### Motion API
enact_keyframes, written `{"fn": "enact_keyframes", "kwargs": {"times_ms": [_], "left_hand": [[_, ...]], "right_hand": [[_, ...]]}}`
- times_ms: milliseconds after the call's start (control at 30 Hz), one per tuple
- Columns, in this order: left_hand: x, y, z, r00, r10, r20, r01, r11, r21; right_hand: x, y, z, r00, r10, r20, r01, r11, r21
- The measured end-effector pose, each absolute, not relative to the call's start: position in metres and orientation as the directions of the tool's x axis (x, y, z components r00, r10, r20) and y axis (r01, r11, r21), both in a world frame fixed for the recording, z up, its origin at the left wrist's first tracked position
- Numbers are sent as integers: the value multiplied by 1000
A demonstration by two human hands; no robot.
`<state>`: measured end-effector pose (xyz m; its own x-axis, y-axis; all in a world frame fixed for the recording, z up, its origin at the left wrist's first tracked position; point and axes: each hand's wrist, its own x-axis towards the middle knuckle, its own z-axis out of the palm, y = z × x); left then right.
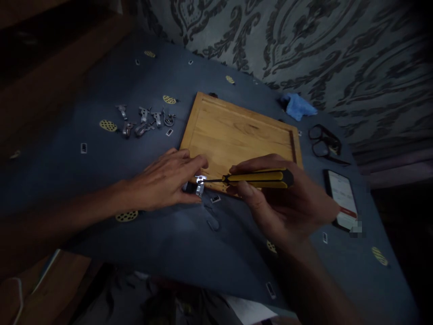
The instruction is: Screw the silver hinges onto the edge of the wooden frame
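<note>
Right hand (287, 210), screwdriver (250, 178) crosswise, tip (205, 181) leftward

Smooth wood, shiny metal, matt covering.
The honey-brown rectangular wooden board with a raised rim (243, 131) has a smooth, faintly satin, visibly grained face; the small silver hinge-like piece (200, 187) is bright, glossy metal; the yellow-and-black long-handled screwdriver (267, 178) pairs plastic-looking grips with a slim metal shaft; the dark blue patterned table covering (81, 99) looks matt; the crumpled light-blue rag (300, 107) is soft-looking cloth.
</note>
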<state>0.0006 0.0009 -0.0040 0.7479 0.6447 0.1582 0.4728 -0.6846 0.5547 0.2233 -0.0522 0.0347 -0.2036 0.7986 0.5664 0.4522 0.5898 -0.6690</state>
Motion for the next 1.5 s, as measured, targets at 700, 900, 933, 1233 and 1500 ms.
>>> {"fn": "enact_keyframes", "kwargs": {"times_ms": [700, 900, 933, 1233, 1500], "left_hand": [[2, -1, 0, 738, 663, 126, 482, -649, 589], [0, 2, -4, 742, 652, 157, 463, -667, 584], [0, 2, -4, 742, 651, 157, 463, -667, 583], [0, 1, -3, 732, 667, 140, 490, -657, 573], [1, 2, 0, 741, 660, 124, 482, -652, 586]], "right_hand": [[222, -46, 29, -167, 794, 584, 386, 598, -702], [221, -51, 42, -168, 869, 466, 414, 491, -766], [222, -51, 44, -171, 882, 439, 406, 469, -784], [227, -46, 43, -231, 871, 433, 342, 490, -802], [219, -45, 41, -186, 841, 508, 314, 541, -780]]}}
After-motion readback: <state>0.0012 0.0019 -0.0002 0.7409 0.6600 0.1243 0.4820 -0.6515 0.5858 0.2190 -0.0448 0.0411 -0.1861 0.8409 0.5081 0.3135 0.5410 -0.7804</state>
